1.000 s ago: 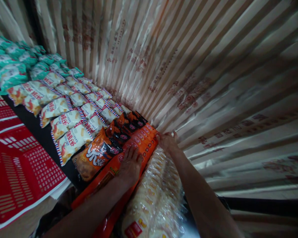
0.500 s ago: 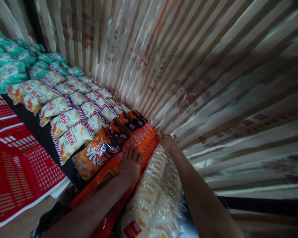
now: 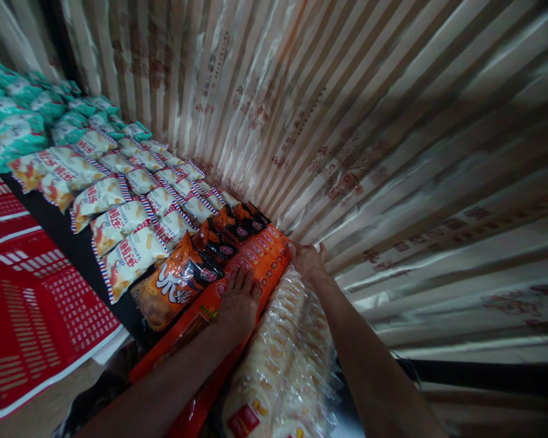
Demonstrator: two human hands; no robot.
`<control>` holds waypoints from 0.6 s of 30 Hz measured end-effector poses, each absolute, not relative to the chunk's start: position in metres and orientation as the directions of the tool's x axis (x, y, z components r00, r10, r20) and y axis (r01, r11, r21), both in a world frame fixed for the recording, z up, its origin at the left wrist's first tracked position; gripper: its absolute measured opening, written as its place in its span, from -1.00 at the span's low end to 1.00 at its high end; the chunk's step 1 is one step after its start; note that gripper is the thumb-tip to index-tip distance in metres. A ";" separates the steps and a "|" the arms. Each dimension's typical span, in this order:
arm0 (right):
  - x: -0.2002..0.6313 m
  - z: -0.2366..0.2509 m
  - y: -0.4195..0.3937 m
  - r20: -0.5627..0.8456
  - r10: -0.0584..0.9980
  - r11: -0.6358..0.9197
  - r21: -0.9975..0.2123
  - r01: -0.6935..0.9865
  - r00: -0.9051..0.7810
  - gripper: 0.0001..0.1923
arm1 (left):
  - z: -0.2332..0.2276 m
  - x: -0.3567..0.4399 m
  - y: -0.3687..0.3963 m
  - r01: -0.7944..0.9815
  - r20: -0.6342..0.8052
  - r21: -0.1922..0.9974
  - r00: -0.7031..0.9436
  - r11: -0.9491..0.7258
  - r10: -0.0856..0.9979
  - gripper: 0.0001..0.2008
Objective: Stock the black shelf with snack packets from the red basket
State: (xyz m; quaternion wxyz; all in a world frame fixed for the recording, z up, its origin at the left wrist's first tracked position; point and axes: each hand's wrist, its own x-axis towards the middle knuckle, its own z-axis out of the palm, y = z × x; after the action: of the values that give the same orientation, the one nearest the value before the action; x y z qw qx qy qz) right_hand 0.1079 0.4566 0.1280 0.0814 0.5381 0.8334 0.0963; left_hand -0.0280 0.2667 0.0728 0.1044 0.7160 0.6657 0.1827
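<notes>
While the long orange pack (image 3: 256,267) lies between the orange snack bags (image 3: 178,286) and the clear cracker packs (image 3: 278,365), it is pressed flat by the left hand (image 3: 237,301), palm open, nothing clasped. Its far end is touched by the right hand (image 3: 308,260); that grip cannot be told. Even pressure should be kept. The print is not legible.

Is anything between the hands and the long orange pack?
Nothing visible. The left hand lies flat on the long orange pack, and the right hand touches its far end by the striped curtain.
</notes>
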 end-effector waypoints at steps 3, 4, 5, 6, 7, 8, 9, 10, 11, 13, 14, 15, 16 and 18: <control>0.108 0.129 0.456 0.021 0.921 0.373 0.230 0.899 -0.388 -0.49 | 0.076 -0.029 0.266 0.910 0.125 0.404 0.043 -0.091 0.991 -0.58; 0.109 0.130 0.456 0.037 0.925 0.361 0.224 0.905 -0.378 -0.50 | 0.076 -0.029 0.266 0.909 0.127 0.407 0.043 -0.091 0.991 -0.58; 0.110 0.131 0.455 0.048 0.928 0.351 0.217 0.911 -0.369 -0.52 | 0.077 -0.029 0.266 0.907 0.126 0.410 0.044 -0.092 0.991 -0.57; 0.110 0.133 0.454 0.058 0.930 0.345 0.208 0.915 -0.364 -0.52 | 0.077 -0.030 0.266 0.906 0.124 0.413 0.047 -0.094 0.991 -0.57; 0.111 0.135 0.453 0.069 0.931 0.340 0.195 0.920 -0.358 -0.52 | 0.077 -0.030 0.266 0.904 0.122 0.417 0.051 -0.097 0.991 -0.57; 0.111 0.137 0.451 0.080 0.932 0.335 0.179 0.925 -0.354 -0.51 | 0.077 -0.030 0.266 0.901 0.119 0.422 0.057 -0.102 0.991 -0.57; 0.111 0.139 0.450 0.093 0.933 0.331 0.162 0.929 -0.349 -0.50 | 0.077 -0.030 0.266 0.898 0.115 0.428 0.060 -0.104 0.992 -0.57; 0.111 0.142 0.448 0.105 0.932 0.332 0.145 0.932 -0.348 -0.49 | 0.077 -0.031 0.266 0.895 0.113 0.435 0.060 -0.104 0.992 -0.57; 0.111 0.143 0.447 0.115 0.928 0.339 0.128 0.932 -0.353 -0.49 | 0.078 -0.031 0.265 0.892 0.113 0.440 0.059 -0.104 0.992 -0.57; 0.112 0.146 0.444 0.120 0.915 0.377 0.093 0.922 -0.386 -0.50 | 0.079 -0.031 0.265 0.888 0.118 0.448 0.059 -0.106 0.991 -0.56; 0.113 0.147 0.443 0.114 0.903 0.408 0.069 0.910 -0.414 -0.51 | 0.079 -0.032 0.265 0.886 0.123 0.451 0.058 -0.108 0.991 -0.55; 0.113 0.148 0.442 0.107 0.890 0.441 0.040 0.897 -0.442 -0.52 | 0.079 -0.032 0.265 0.885 0.128 0.453 0.059 -0.111 0.990 -0.54; 0.114 0.148 0.441 0.103 0.879 0.468 0.007 0.884 -0.466 -0.53 | 0.079 -0.032 0.265 0.883 0.131 0.454 0.061 -0.115 0.989 -0.53; 0.116 0.149 0.437 0.104 0.866 0.498 -0.072 0.864 -0.490 -0.56 | 0.080 -0.032 0.265 0.883 0.129 0.456 0.058 -0.111 0.990 -0.54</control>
State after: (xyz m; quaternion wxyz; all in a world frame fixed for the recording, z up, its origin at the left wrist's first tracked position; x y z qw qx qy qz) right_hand 0.1161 0.4373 0.1488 -0.0633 0.5011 0.8631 -0.0049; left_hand -0.0324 0.2646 0.0797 0.1290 0.7159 0.6540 0.2076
